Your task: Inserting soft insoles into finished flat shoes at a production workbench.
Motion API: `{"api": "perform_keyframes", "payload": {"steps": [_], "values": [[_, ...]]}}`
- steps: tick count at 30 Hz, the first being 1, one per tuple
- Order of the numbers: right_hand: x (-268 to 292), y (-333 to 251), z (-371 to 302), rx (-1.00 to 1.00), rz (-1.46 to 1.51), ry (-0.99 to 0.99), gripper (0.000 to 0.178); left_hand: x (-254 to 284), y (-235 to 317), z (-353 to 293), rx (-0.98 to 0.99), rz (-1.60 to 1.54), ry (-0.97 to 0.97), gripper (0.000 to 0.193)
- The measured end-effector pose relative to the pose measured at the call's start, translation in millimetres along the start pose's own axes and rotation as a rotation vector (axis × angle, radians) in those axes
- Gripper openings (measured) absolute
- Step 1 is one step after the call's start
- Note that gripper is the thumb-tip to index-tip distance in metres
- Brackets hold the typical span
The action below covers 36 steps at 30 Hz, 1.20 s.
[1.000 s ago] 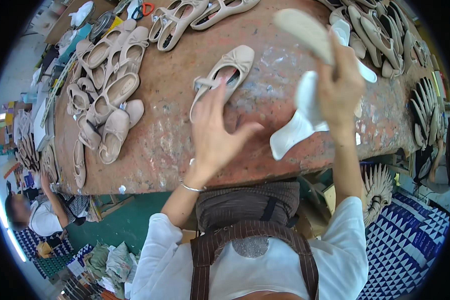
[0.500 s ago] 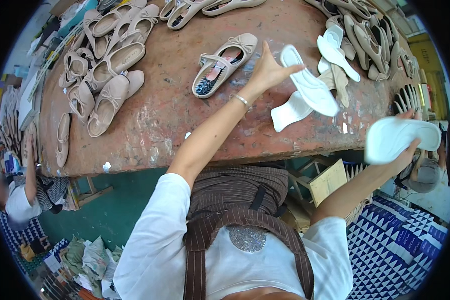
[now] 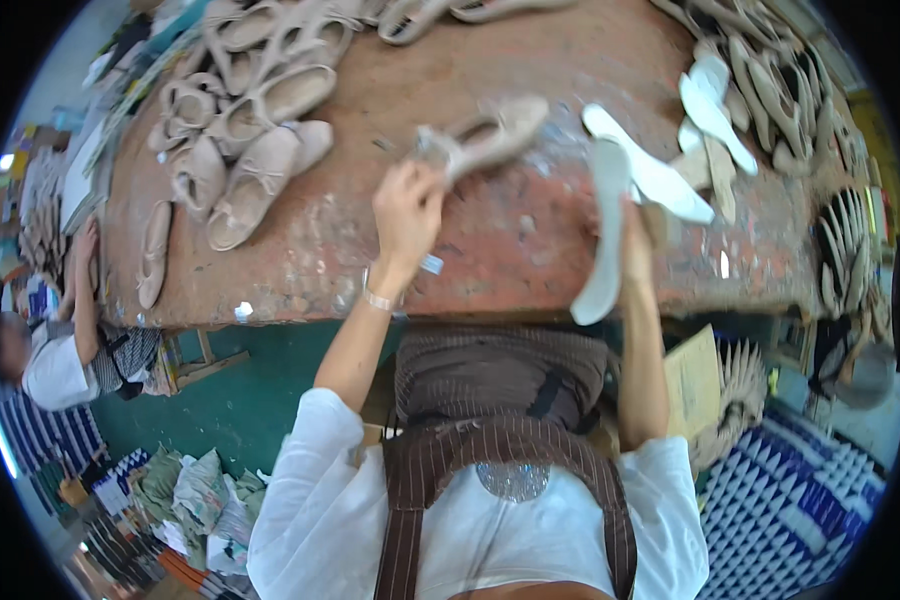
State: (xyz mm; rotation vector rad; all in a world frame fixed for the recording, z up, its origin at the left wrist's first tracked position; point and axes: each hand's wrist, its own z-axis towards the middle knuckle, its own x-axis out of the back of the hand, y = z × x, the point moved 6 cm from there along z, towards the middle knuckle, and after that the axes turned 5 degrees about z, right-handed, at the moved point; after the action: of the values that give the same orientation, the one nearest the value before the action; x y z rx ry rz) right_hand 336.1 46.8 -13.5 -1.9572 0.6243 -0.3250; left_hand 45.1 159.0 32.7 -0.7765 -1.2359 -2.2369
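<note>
My left hand (image 3: 410,215) is closed on the heel end of a beige flat shoe (image 3: 500,140) with its toe turned away to the right; motion blurs the shoe. Upright in my right hand (image 3: 638,240) is a white insole (image 3: 600,250), its edge turned toward me, just above the table's near side. Behind that hand another white insole (image 3: 660,175) lies on the table. More white insoles (image 3: 715,115) overlap farther right, beside beige insole-like pieces (image 3: 715,175).
The worn brown table (image 3: 310,260) curves before me. Beige shoes (image 3: 250,200) cluster at the left, and more shoes (image 3: 765,90) heap at the far right. A person (image 3: 60,360) stands at the left edge. Shoes on a rack (image 3: 735,390) stand below the right side.
My left hand has moved left and near, from the insoles to the shoe's heel, and taken hold. My right hand has brought its insole leftward and turned it on edge.
</note>
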Motion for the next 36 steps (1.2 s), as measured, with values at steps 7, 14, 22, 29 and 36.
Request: {"api": "perform_keyframes", "payload": {"steps": [7, 14, 22, 29, 36], "values": [[-19.2, -19.5, 17.0, 0.134, -0.009, -0.118, 0.042, 63.7, 15.8, -87.3, -0.234, 0.154, -0.151, 0.014], [-88.7, 8.8, 0.1, -0.020, 0.381, -0.683, 0.057, 89.9, 12.6, -108.4, 0.254, 0.211, 0.214, 0.033], [-73.9, 12.6, 1.2, 0.028, 0.388, -0.673, 0.053, 70.9, -6.0, -127.5, 0.636, 0.176, 0.267, 0.053], [-64.4, -23.6, -26.1, 0.281, -0.153, -0.473, 0.032, 66.0, -17.3, -130.0, 0.603, 0.154, 0.306, 0.051], [-107.2, -58.6, -88.7, 1.089, -0.933, -0.471, 0.029, 66.0, -15.9, -130.2, 0.693, 0.022, 0.308, 0.050]]}}
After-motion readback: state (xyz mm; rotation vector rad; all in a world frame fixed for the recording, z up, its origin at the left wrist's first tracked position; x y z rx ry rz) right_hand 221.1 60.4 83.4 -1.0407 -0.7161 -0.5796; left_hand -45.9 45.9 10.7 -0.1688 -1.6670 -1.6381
